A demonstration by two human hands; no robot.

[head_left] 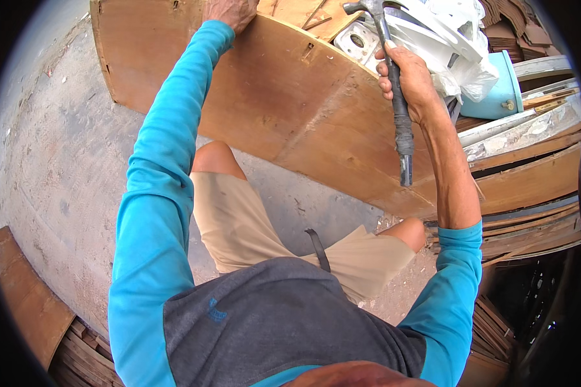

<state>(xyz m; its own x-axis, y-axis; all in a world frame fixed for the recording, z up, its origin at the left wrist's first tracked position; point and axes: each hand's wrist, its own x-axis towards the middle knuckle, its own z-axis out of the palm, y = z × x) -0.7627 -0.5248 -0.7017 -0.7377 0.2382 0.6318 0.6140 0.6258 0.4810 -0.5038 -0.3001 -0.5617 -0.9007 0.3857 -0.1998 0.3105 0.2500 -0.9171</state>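
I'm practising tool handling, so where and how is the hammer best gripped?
Grip the hammer by its lower handle, probably from the right: that part looks wrapped and thicker, and projects free below the right hand, with the head at the far end.

The head fisheye looks down past the near torso (265, 316) toward a wooden panel (258, 109)

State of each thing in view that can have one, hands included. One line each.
Dark claw hammer with wrapped handle: held, head up
Right hand: closed around the hammer's handle
Long brown wooden panel with slots: standing on its long edge
Left hand: at the panel's upper edge, grip unclear
White plastic pieces: heaped
Light-blue plastic container: upright or tipped, unclear
Thin brown wooden strips, lower left: stacked
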